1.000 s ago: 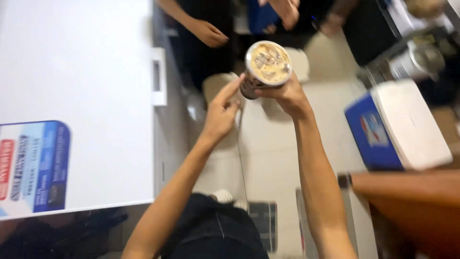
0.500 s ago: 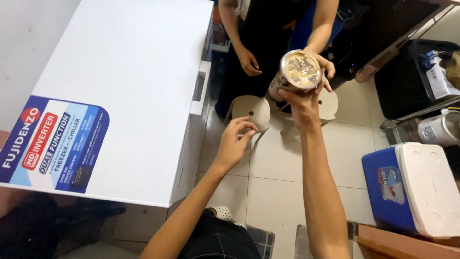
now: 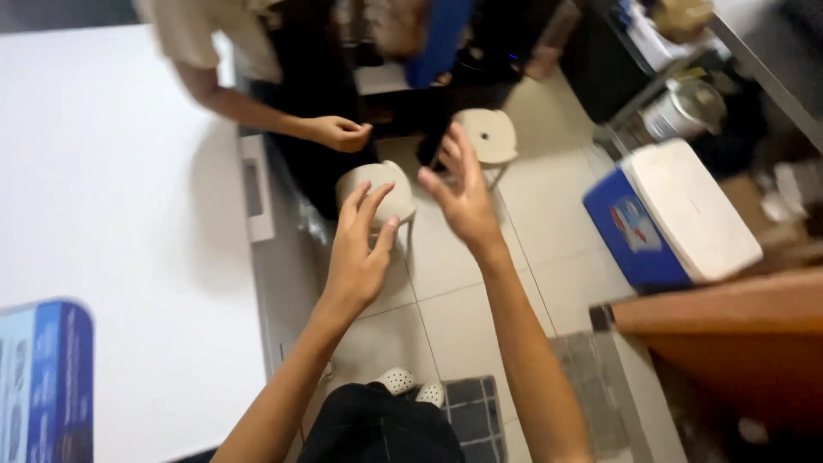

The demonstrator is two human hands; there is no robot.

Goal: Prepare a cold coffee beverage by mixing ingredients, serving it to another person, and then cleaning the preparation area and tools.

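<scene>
Presently: left hand (image 3: 356,257) and right hand (image 3: 463,197), both empty, fingers spread, above two round stools (image 3: 377,193); best kept clear of the co-worker's hand (image 3: 339,133).

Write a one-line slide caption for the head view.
Both hands, left hand and right hand, raised empty over two round stools beside a white chest freezer, another person's hand nearby.
</scene>
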